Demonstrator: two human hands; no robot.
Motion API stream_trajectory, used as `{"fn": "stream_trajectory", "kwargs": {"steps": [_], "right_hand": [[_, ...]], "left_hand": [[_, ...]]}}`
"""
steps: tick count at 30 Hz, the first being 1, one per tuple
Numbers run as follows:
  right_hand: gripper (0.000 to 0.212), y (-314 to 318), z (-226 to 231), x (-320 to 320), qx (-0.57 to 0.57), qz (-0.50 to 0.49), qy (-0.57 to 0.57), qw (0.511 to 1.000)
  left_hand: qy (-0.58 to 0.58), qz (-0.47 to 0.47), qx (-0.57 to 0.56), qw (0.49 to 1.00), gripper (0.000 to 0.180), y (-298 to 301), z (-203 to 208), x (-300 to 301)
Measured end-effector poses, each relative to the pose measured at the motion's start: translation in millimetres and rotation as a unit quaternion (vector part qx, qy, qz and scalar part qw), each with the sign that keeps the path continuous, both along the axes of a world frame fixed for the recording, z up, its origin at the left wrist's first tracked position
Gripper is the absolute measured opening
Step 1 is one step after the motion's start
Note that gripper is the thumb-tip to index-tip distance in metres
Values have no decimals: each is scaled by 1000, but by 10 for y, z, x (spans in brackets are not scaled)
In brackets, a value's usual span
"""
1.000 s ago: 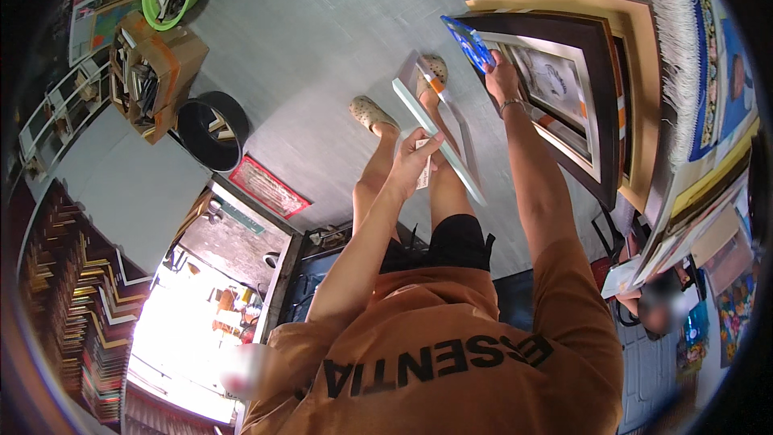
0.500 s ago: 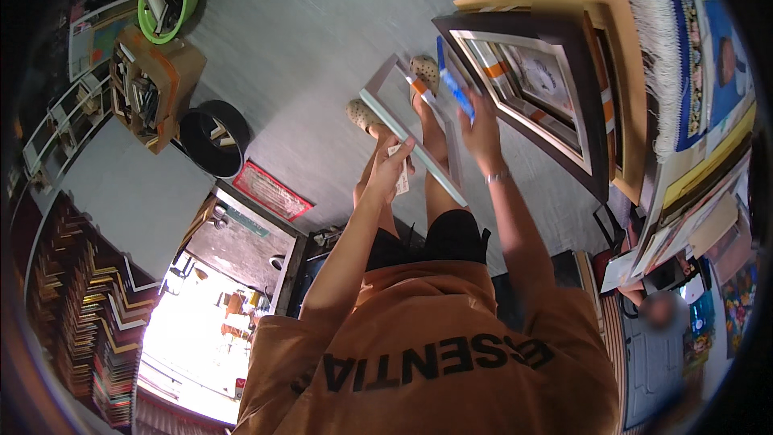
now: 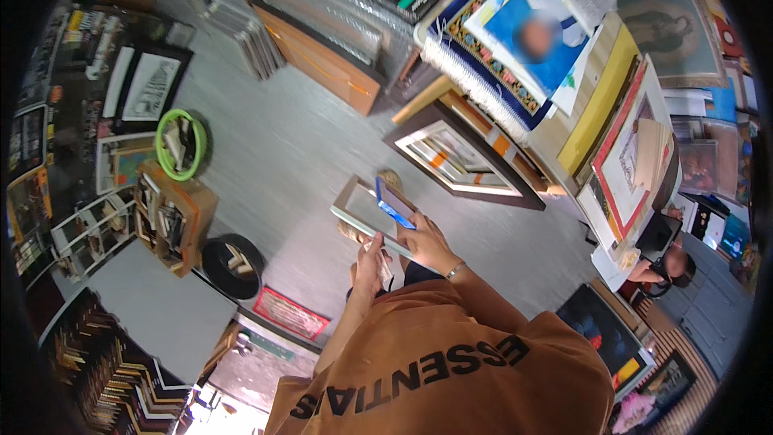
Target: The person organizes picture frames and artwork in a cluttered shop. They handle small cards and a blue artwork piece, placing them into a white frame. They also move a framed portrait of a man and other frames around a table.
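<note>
Head-worn fisheye, facing down from close above brown shirt [image 3: 455, 346]; floor [image 3: 282, 153] farther below.

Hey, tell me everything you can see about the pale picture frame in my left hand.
The pale picture frame is slim and rectangular, with a smooth, whitish-green outer edge and greyer inner sides; its material is unclear. Grey floor shows through its middle, but I can't tell whether it's glazed. It's held above the floor, your left hand gripping the side nearest you. The blue-edged panel in your right hand overlaps it in view; whether they touch is unclear.
</note>
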State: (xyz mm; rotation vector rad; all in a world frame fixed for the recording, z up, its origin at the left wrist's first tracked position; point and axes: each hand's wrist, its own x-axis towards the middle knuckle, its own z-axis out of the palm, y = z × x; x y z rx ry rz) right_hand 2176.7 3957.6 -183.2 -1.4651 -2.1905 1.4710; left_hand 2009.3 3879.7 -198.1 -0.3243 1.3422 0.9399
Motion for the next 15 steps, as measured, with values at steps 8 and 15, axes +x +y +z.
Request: {"fn": "stream_trajectory", "kwargs": {"steps": [8,15], "right_hand": [[31,165,754,-15,-5,109,-17,994],[46,166,861,-152,47,130,-22,990]], "left_hand": [[-25,25,31,999,32,135,736,-178],[22,-10,31,999,32,132,935,-300]]}}
